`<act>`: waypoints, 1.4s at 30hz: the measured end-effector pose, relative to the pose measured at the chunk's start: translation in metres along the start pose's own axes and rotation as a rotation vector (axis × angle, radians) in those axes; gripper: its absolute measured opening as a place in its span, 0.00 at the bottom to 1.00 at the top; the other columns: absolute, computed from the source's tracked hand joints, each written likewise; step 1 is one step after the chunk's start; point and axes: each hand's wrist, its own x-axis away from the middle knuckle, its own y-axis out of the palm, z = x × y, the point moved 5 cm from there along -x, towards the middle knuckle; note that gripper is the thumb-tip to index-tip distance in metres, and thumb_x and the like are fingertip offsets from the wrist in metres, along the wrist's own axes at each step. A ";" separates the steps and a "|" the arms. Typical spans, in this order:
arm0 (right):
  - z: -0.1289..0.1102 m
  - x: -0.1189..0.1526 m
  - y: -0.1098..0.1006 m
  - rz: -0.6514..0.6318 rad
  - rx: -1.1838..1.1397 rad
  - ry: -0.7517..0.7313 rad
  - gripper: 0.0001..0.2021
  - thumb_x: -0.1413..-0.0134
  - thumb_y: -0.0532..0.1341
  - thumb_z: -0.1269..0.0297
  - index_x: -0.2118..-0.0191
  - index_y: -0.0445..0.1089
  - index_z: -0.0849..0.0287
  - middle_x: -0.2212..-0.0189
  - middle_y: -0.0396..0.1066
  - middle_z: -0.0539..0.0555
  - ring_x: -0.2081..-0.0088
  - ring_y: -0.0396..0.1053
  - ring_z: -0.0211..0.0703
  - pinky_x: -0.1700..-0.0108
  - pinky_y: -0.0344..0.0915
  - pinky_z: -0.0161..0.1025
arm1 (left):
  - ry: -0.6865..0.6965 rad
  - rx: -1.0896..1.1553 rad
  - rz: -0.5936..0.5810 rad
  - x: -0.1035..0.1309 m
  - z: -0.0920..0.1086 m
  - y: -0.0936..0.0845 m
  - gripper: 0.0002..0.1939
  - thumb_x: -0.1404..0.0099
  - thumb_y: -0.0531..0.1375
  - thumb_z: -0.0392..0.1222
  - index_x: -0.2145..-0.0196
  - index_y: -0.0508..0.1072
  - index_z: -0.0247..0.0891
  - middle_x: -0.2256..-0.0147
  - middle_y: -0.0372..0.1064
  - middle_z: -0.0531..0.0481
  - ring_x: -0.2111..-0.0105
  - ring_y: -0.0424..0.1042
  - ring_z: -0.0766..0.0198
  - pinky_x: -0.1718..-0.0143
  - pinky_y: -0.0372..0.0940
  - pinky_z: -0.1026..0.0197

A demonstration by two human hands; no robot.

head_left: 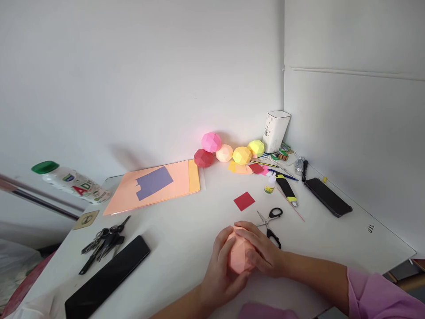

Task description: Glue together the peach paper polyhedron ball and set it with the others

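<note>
Left hand (217,270) and right hand (265,253) wrap round the ball (239,254) at half past five in view, how firmly is hard to tell; card (244,201) lies at its twelve o'clock.

- Peach-coloured ball (239,255), faceted, roundish, partly covered
- Clasped between left hand (219,270) and right hand (268,253)
- Toward five o'clock from the view's centre

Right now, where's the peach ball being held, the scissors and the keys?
Held peach ball (238,256): head view, its front facets.
Scissors (266,223): head view, where the blades cross.
Keys (108,242): head view, middle of the bunch.
</note>
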 end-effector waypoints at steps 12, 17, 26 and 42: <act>0.000 -0.001 0.000 0.002 0.001 0.002 0.22 0.32 0.45 0.58 0.37 0.50 0.57 0.40 0.54 0.64 0.38 0.54 0.49 0.38 0.58 0.50 | -0.006 -0.013 0.003 -0.001 0.000 -0.001 0.35 0.35 0.56 0.39 0.35 0.45 0.39 0.38 0.45 0.33 0.37 0.50 0.45 0.43 0.58 0.39; 0.001 0.000 0.000 -0.001 0.002 0.015 0.22 0.32 0.45 0.57 0.37 0.50 0.57 0.41 0.54 0.64 0.38 0.54 0.50 0.38 0.58 0.50 | 0.005 -0.008 0.006 -0.001 0.001 -0.001 0.35 0.35 0.56 0.40 0.35 0.45 0.38 0.38 0.45 0.31 0.37 0.50 0.45 0.43 0.58 0.39; 0.002 0.001 0.001 0.005 0.003 0.005 0.22 0.32 0.45 0.58 0.37 0.50 0.58 0.40 0.54 0.64 0.38 0.54 0.49 0.39 0.58 0.50 | -0.006 -0.017 0.007 0.000 -0.001 -0.001 0.35 0.35 0.56 0.40 0.35 0.44 0.40 0.38 0.46 0.33 0.37 0.51 0.45 0.43 0.59 0.39; 0.000 -0.001 0.000 0.013 0.010 -0.007 0.22 0.32 0.45 0.59 0.36 0.49 0.57 0.40 0.54 0.63 0.38 0.53 0.48 0.38 0.58 0.49 | -0.006 -0.030 0.000 0.002 -0.001 -0.001 0.35 0.35 0.57 0.40 0.35 0.45 0.37 0.38 0.45 0.32 0.37 0.50 0.45 0.42 0.58 0.39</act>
